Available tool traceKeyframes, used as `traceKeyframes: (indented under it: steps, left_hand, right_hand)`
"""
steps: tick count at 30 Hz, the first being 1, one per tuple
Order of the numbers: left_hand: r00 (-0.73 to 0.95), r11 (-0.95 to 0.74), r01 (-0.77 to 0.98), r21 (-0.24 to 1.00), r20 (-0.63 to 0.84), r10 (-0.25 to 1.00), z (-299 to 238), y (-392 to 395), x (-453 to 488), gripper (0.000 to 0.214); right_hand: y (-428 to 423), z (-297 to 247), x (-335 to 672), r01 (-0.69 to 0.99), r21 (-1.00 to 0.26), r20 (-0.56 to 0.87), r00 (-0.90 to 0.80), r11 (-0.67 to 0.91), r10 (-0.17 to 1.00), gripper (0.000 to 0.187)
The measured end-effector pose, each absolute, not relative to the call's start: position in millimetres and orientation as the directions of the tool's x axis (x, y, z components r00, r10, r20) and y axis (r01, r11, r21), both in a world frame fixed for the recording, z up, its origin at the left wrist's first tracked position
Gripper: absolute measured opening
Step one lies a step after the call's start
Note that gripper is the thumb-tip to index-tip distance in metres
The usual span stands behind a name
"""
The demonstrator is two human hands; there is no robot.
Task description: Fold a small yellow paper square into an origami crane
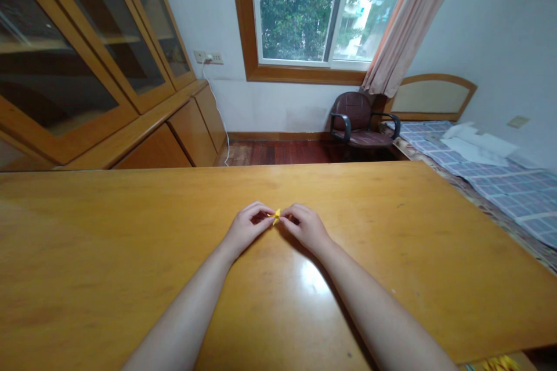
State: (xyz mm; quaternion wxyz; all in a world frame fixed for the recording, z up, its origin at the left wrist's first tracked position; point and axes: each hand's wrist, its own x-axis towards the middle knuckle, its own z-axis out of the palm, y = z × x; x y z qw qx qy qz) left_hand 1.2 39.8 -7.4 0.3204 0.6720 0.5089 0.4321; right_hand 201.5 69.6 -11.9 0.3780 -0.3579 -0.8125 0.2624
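Note:
A small yellow bow-like piece (277, 216) is pinched between my two hands, just above the wooden table or touching it; I cannot tell which. My left hand (249, 227) grips its left end, where a thin yellow strand shows, with thumb and forefinger. On the other side, the thumb and fingers of my right hand (307, 226) close on its right end. The piece spreads slightly up and down in the gap between the fingertips. Its finer details are too small to make out, and my fingers hide its ends.
Beneath my arms is a wide, glossy wooden table (108, 255). Several yellow pieces (500, 363) lie at the lower right edge. Beyond stand a glass-door cabinet (130, 87), an armchair (359, 119) and a bed (500, 179) with a checked cover. A white cord (220, 110) hangs from the wall socket.

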Motion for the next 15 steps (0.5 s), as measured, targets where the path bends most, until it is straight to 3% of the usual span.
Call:
traceKeyframes:
  steps: [15]
  left_hand:
    - [0.03,-0.238,0.283,0.929,0.24,0.97,-16.9,42.5,-2.8,0.014]
  right_hand:
    - [74.7,-18.2,202.5,0.313,-0.787,0.421,-0.359,0.532,0.833,0.008]
